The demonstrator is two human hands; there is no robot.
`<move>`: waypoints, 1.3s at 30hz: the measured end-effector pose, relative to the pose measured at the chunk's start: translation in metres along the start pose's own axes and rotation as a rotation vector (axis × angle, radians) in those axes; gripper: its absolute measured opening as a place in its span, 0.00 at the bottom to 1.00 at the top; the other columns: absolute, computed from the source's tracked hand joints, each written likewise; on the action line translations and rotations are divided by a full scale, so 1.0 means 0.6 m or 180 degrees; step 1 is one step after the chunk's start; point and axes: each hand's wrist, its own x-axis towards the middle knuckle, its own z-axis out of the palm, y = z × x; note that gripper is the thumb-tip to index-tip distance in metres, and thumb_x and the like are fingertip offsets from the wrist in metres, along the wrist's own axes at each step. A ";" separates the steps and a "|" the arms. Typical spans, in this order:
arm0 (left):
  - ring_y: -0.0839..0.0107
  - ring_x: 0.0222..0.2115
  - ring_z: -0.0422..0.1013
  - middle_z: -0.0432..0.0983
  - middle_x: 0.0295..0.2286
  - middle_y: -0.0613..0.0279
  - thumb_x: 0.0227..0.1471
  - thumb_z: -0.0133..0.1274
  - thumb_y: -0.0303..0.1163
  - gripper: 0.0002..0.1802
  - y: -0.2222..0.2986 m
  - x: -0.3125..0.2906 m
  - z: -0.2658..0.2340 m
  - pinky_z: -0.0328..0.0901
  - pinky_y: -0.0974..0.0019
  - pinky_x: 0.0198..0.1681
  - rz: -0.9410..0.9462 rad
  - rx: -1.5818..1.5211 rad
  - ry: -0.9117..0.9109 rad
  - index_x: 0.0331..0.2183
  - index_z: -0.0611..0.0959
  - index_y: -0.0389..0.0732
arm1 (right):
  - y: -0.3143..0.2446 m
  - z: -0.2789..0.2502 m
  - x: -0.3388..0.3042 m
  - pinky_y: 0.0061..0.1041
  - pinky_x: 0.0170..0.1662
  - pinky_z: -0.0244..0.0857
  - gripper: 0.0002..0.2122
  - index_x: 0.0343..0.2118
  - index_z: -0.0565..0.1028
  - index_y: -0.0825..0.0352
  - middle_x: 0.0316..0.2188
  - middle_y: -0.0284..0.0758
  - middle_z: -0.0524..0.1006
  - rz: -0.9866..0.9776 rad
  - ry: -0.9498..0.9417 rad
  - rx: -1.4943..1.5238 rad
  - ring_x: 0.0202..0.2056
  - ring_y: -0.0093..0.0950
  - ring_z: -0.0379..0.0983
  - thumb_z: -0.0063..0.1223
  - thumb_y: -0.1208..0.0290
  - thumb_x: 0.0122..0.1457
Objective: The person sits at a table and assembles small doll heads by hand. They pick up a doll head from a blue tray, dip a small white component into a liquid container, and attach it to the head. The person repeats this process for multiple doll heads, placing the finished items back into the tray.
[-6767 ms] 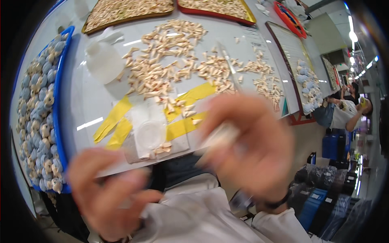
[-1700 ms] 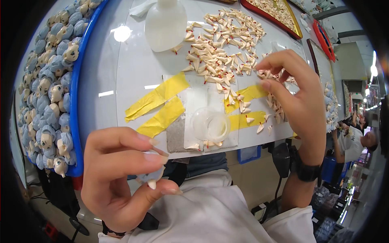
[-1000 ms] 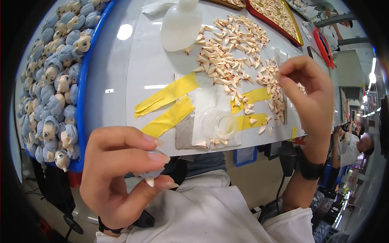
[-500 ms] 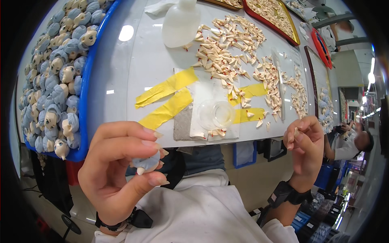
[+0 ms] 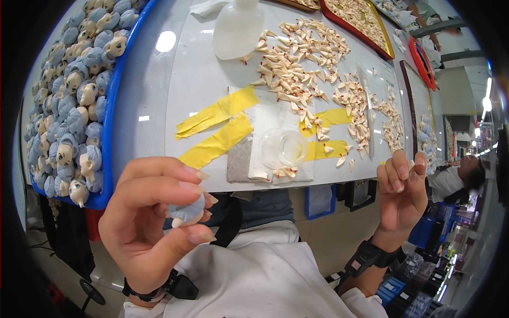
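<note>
Held a blue-haired doll head (image 5: 186,211) between thumb and fingers of the left hand (image 5: 137,217). Pinched a small pale piece (image 5: 411,165) in the right hand (image 5: 398,197), near the table (image 5: 143,143).

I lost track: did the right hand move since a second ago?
Yes: judged against the yellow tape, the right hand came rightward, nearer the person.

The table here is pale and glossy, a white table (image 5: 146,93) with light glaring off it. Cream pieces (image 5: 278,79) with red tips lie strewn across it, a clear rod (image 5: 370,127) among them. Yellow tape (image 5: 216,141) runs onto a grey board (image 5: 240,163) near the front edge. Further back stand a bottle (image 5: 237,33) and a red-rimmed tray (image 5: 354,36).
</note>
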 end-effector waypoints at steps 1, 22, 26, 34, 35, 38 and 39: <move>0.68 0.34 0.70 0.63 0.39 0.50 0.39 0.59 0.19 0.19 -0.001 0.000 0.000 0.68 0.71 0.37 -0.0011 -0.0020 0.0015 0.37 0.73 0.33 | 0.001 0.000 0.001 0.18 0.26 0.53 0.07 0.34 0.69 0.61 0.25 0.33 0.66 -0.0029 0.0002 0.0026 0.20 0.19 0.59 0.48 0.76 0.52; 0.69 0.29 0.68 0.66 0.32 0.56 0.36 0.65 0.36 0.22 -0.010 0.011 0.011 0.64 0.75 0.27 -0.0434 -0.0570 0.0484 0.31 0.70 0.40 | 0.033 0.120 0.056 0.22 0.30 0.62 0.06 0.27 0.71 0.73 0.25 0.38 0.71 -0.1004 -0.0036 -0.2820 0.25 0.24 0.67 0.57 0.79 0.47; 0.67 0.30 0.68 0.67 0.30 0.57 0.36 0.65 0.32 0.17 -0.027 0.010 -0.007 0.63 0.71 0.31 0.0169 -0.0106 -0.0060 0.27 0.72 0.43 | 0.055 0.126 0.064 0.21 0.31 0.62 0.06 0.26 0.72 0.72 0.25 0.38 0.71 -0.1515 -0.0706 -0.3357 0.26 0.25 0.66 0.55 0.85 0.43; 0.66 0.32 0.68 0.69 0.31 0.56 0.34 0.66 0.33 0.12 -0.027 0.016 -0.021 0.63 0.66 0.36 0.0425 0.0370 -0.0528 0.21 0.77 0.43 | 0.063 0.147 0.054 0.21 0.29 0.56 0.09 0.21 0.74 0.70 0.21 0.35 0.69 -0.2080 -0.0784 -0.4391 0.25 0.26 0.64 0.56 0.88 0.33; 0.65 0.33 0.68 0.69 0.32 0.56 0.34 0.66 0.33 0.12 -0.026 0.017 -0.020 0.63 0.65 0.36 0.0356 0.0300 -0.0549 0.21 0.77 0.43 | 0.065 0.148 0.054 0.21 0.29 0.56 0.09 0.21 0.74 0.69 0.20 0.34 0.70 -0.2151 -0.0779 -0.4404 0.25 0.26 0.64 0.56 0.87 0.32; 0.63 0.36 0.68 0.68 0.34 0.54 0.35 0.65 0.32 0.14 -0.015 0.018 0.001 0.64 0.64 0.38 -0.0025 -0.0193 -0.0451 0.26 0.76 0.41 | 0.069 0.153 0.061 0.22 0.29 0.56 0.09 0.20 0.74 0.68 0.20 0.34 0.70 -0.2339 -0.0658 -0.4533 0.25 0.26 0.64 0.57 0.86 0.32; 0.62 0.37 0.68 0.67 0.35 0.53 0.36 0.65 0.32 0.16 -0.013 0.018 0.011 0.65 0.64 0.38 -0.0085 -0.0257 -0.0308 0.27 0.75 0.40 | 0.067 0.151 0.059 0.22 0.29 0.56 0.09 0.21 0.74 0.68 0.20 0.34 0.70 -0.2348 -0.0609 -0.4568 0.25 0.26 0.64 0.57 0.85 0.32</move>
